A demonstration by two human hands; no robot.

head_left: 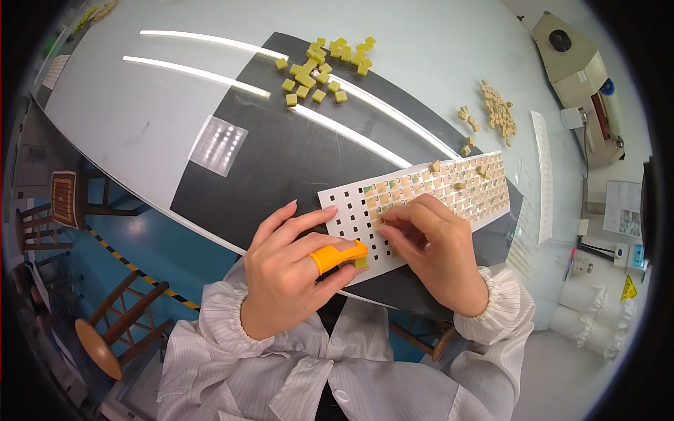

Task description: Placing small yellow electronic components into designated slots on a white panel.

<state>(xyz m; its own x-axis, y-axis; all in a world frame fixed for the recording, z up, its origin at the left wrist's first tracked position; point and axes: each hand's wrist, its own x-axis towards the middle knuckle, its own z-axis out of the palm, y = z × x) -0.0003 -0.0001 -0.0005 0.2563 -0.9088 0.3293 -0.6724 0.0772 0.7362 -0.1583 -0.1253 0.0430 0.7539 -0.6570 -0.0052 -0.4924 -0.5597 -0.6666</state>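
1. Left hand [284, 274] pinches green cube [361, 262] at white board's [347, 208] near edge; weak pinch may drop it.
2. Right hand [442, 252], fingertips bunched over board, hold I cannot tell; brushing may disturb pieces [460, 186].

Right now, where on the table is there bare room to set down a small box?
Bare: the dark surface between the green cubes and the white perforated board, and the pale tabletop left of the dark surface. Crowded: the board, where the left hand and right hand are, and around the tan pieces.
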